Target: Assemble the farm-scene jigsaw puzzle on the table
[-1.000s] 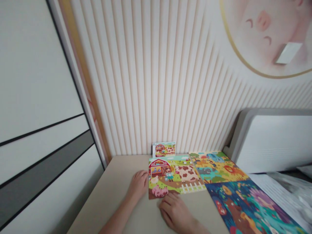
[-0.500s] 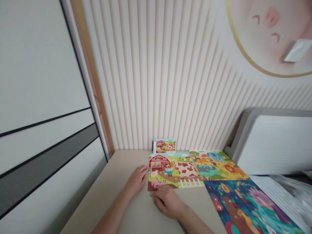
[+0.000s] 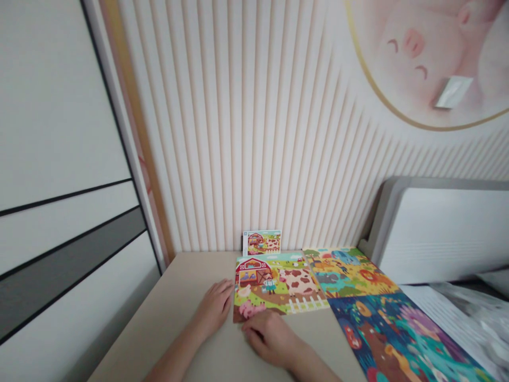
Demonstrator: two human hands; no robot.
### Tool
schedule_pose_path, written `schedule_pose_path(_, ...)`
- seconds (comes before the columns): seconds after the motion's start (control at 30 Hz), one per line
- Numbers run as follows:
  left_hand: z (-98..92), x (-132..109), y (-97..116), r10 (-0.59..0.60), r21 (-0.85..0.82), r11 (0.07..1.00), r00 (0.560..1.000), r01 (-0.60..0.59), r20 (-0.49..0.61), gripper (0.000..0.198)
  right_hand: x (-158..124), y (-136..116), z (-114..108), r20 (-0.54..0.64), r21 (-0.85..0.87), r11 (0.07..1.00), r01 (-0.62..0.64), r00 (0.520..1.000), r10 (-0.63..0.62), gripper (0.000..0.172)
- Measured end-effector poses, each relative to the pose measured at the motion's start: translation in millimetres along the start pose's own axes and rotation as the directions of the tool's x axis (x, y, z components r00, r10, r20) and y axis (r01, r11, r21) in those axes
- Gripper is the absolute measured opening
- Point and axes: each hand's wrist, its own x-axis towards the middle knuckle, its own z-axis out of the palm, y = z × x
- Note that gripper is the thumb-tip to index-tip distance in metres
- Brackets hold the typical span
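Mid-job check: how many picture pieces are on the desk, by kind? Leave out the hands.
Panels: 3 (farm panel, animal panel, blue panel)
Small cards: 1 (farm card)
Total: 4

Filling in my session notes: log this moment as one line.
left hand: at left edge of farm puzzle | right hand: at its bottom edge

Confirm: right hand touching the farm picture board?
Touching. The head view shows the right hand resting on the tabletop, its upper edge lying over the lower edge of the farm picture board, just below the pig.
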Motion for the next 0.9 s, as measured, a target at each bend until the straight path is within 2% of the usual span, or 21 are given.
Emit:
schedule_pose_path(0.27,-6.8,1,6,-0.009,-0.026,1.0,1.0,0.008,-0.028,0.042,-1,2,-7,0.027,-0.048,0.999,0.006,1.0,-0.005,0.019)
schedule_pose_path(0.33,-6.9,2,7,-0.007,-0.026,1.0,1.0,0.006,-0.024,0.041,0,5,-13,0.001,-0.054,0.998,-0.022,1.0,0.022,0.02)
schedule_pose_path(0.4,-6.1,2,7,-0.011,-0.021,1.0,1.0,0.01,-0.021,0.041,1,14,-21,-0.071,-0.073,0.992,-0.107,0.992,0.102,0.023)
schedule_pose_path(0.53,-4.5,1,8,-0.022,0.002,1.0,1.0,0.022,-0.003,0.042,-5,51,-38,-0.27,-0.168,0.913,-0.37,0.909,0.319,0.029)
schedule_pose_path(0.67,-5.5,1,10,-0.043,-0.017,0.999,0.999,0.043,-0.023,0.041,-22,98,-42,-0.391,-0.297,0.775,-0.558,0.811,0.434,0.033)
schedule_pose_path(0.8,-10.1,2,17,-0.069,-0.066,0.996,0.996,0.065,-0.059,0.041,-34,125,-38,-0.418,-0.384,0.679,-0.625,0.774,0.476,0.043)
schedule_pose_path(0.9,-14.9,4,24,-0.095,-0.108,0.991,0.991,0.084,-0.096,0.037,-35,129,-37,-0.39,-0.415,0.659,-0.627,0.777,0.494,0.047)
